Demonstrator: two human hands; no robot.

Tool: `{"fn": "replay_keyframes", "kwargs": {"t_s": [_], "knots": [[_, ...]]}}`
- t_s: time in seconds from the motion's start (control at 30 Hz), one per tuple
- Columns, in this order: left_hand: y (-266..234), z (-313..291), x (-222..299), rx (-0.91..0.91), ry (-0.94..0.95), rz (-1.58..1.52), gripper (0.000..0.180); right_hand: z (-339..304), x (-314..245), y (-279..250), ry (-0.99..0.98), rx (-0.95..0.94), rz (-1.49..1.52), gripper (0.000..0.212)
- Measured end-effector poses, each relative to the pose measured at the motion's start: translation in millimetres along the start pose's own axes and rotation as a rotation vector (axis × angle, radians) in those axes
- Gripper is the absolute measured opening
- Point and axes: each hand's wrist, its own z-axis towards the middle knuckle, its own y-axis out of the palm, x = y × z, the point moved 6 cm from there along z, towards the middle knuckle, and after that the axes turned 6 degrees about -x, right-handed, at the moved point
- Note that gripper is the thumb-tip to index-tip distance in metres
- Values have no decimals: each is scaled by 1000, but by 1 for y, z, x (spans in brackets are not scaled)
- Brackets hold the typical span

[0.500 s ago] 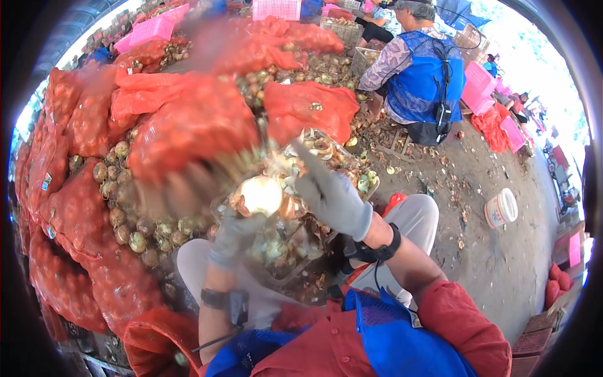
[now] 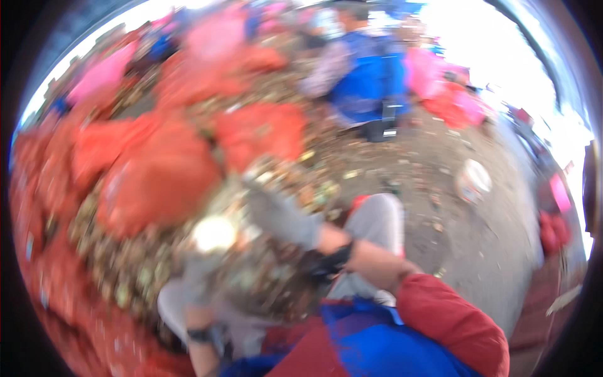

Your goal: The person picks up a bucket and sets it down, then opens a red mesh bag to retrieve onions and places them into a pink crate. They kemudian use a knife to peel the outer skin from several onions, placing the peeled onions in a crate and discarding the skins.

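The whole view is smeared by motion. A peeled white onion (image 2: pixel 213 234), very bright, sits at the fingers of my left hand (image 2: pixel 200 276), which is gloved in grey and closed around its lower side. My right hand (image 2: pixel 282 215), also in a grey glove, reaches in from the right beside the onion. Its fingers are too blurred to show whether they hold anything. Beneath and beyond both hands is a heap of onion skins and trimmings (image 2: pixel 323 195). Loose unpeeled onions (image 2: pixel 122 264) lie in a pile to the left of my left hand.
Full red mesh sacks (image 2: pixel 160 179) stand at the left, and another red sack (image 2: pixel 260 135) lies ahead. A person in a blue vest (image 2: pixel 367 78) sits farther off. A white bucket (image 2: pixel 473 180) stands on the floor to the right. Pink crates (image 2: pixel 103 72) are at the back left.
The view has swung to the right, so the scene has shifted left and blurred. Both hands stay around the onion.
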Motion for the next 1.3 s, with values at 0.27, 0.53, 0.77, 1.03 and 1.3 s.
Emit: {"fn": "replay_keyframes", "kwargs": {"t_s": [0.27,0.53,0.77,1.03,1.3], "knots": [[-36,12,-12,57,66,322,51,-1,-6,34,-183,100,-1049,31],[-23,10,2,42,10,334,48,-2,-17,58,-380,120,-1098,28],[29,-4,11,26,-130,63,47,4,-21,24,-268,127,-1317,29],[59,-6,28,-172,-137,-188,51,0,-32,71,-529,220,-1679,25],[51,5,15,-171,-83,-197,63,25,-7,48,-319,92,-1458,28]]}}
